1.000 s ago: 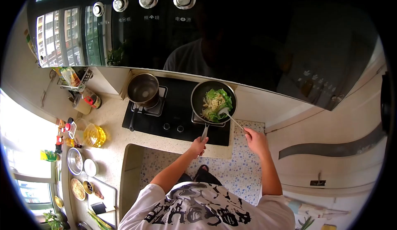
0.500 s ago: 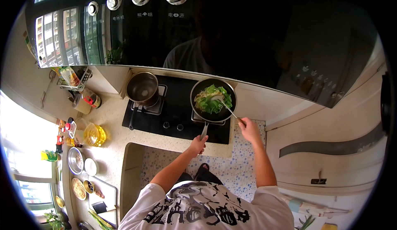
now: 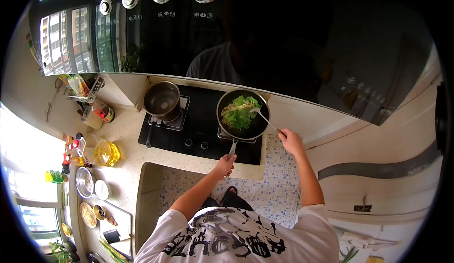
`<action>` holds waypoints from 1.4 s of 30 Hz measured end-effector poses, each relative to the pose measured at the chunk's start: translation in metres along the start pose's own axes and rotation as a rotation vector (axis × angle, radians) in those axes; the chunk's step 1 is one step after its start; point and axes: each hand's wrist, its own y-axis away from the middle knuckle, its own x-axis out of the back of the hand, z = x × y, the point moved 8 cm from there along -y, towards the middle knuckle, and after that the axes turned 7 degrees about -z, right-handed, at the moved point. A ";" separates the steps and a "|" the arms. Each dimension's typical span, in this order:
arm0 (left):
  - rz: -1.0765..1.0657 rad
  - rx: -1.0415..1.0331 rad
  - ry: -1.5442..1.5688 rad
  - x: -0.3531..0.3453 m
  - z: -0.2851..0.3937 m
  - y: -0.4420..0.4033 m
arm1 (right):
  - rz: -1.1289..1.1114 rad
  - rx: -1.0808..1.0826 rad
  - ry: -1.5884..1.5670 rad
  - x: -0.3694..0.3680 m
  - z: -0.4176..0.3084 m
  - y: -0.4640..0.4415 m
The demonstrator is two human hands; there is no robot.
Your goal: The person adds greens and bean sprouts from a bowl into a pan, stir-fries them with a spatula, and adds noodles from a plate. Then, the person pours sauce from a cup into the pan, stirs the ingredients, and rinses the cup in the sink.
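Observation:
A dark frying pan [image 3: 256, 131] sits on the right burner of the black gas stove [image 3: 201, 121]. My left hand [image 3: 225, 166] is closed around the pan's handle [image 3: 232, 150]. Inside the pan lies a heap of green leafy vegetables [image 3: 245, 117] with pale shreds mixed in, which I cannot name. My right hand [image 3: 291, 141] grips the handle of a metal spatula [image 3: 267, 121]. The spatula's head touches the right side of the greens.
On the left burner stands a dark saucepan [image 3: 161, 101] with its handle toward me. An oil jug [image 3: 107, 154], a metal bowl [image 3: 85, 182], a white bowl [image 3: 102, 189] and a cutting board [image 3: 118, 220] line the left counter. The range hood [image 3: 283, 41] overhangs the stove.
My right hand has moved right and slightly up, drawing the spatula from the middle of the greens to their right side. My left hand stays on the pan handle.

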 end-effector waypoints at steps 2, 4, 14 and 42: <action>-0.006 -0.007 -0.001 0.000 -0.001 -0.001 | 0.047 -0.035 -0.128 -0.017 0.015 -0.010; -0.003 -0.011 -0.003 0.000 -0.001 -0.002 | 0.081 -0.098 -0.267 -0.042 0.039 -0.022; -0.009 -0.027 -0.013 -0.001 0.000 -0.003 | -0.108 -0.377 -1.014 -0.114 0.028 0.024; -0.009 -0.019 0.013 -0.001 0.000 -0.001 | 0.043 0.063 0.164 -0.025 -0.041 0.037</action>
